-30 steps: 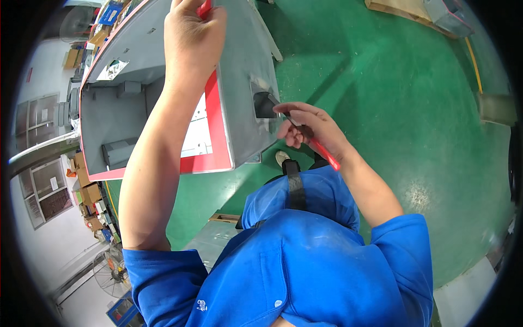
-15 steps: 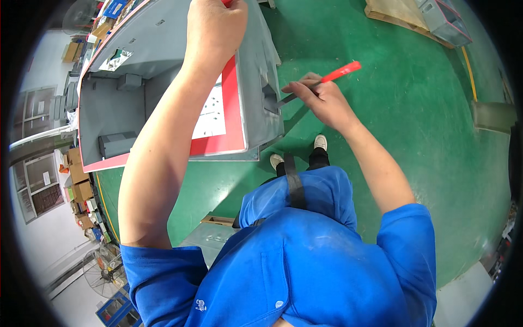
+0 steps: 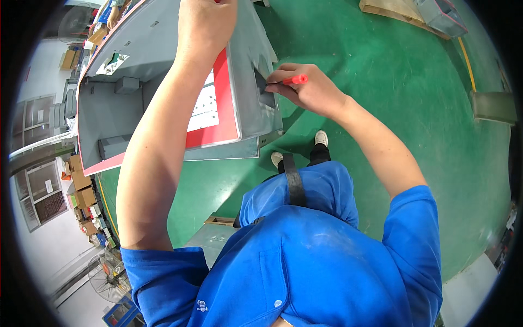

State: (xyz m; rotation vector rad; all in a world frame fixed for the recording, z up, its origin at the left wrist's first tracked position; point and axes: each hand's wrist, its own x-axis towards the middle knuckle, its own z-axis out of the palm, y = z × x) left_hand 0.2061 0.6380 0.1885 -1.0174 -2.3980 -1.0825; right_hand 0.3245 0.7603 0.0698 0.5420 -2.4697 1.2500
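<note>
A large grey metal cabinet [image 3: 251,103] with a red front border [image 3: 220,117] lies tilted in front of me. My right hand [image 3: 311,90] pinches a red-handled tool, apparently a file [image 3: 294,80], at a rectangular cut-out [image 3: 263,90] in its right side. The red handle points back past my fingers; the fingers and the cut-out hide the tool's far end. Over the cabinet's top reaches my left hand [image 3: 208,24], its fingers curled and partly cut off by the upper edge of the view. A small red bit shows at those fingers, too little to name.
Inside the cabinet are grey box-like fittings [image 3: 128,85] and a white sheet with black dots [image 3: 205,106]. A wooden pallet [image 3: 400,16] bears a grey metal box at the far right. Cardboard boxes [image 3: 84,197] and a fan [image 3: 109,278] stand left. A grey box [image 3: 210,240] is beside my legs.
My right hand has moved up and left to the cut-out, and the file's dark shaft has gone mostly out of sight. My left hand stays over the cabinet; the view has shifted slightly.
</note>
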